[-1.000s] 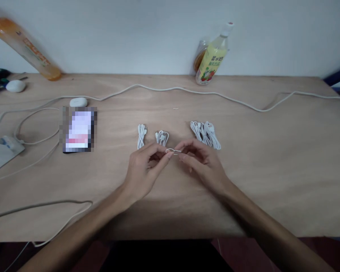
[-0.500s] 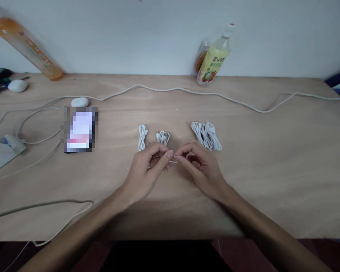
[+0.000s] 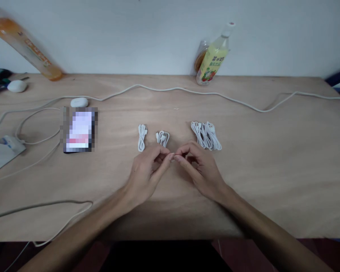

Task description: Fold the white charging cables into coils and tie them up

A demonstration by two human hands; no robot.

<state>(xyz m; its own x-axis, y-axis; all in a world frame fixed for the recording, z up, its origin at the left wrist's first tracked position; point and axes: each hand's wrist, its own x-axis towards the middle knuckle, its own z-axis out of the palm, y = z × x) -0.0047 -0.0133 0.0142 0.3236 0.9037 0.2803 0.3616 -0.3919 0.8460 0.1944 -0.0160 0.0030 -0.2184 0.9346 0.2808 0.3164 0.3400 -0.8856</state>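
Observation:
My left hand (image 3: 147,173) and my right hand (image 3: 200,170) meet fingertip to fingertip over the wooden table (image 3: 272,170). Both pinch a thin white cable (image 3: 172,158), almost all of it hidden between the fingers. Just beyond the hands lie three bundled white cables: a narrow bundle (image 3: 142,137), a small coiled bundle (image 3: 162,138) and a bigger bundle (image 3: 206,135) to the right.
A phone (image 3: 79,129) lies at the left with a white earbud case (image 3: 79,102) behind it. A long white cord (image 3: 164,90) snakes across the back. A yellow drink bottle (image 3: 211,60) stands by the wall, an orange bottle (image 3: 25,47) leans at far left.
The hands have closed in on each other and dropped slightly toward me. The cable loop that showed between the fingertips is now almost hidden.

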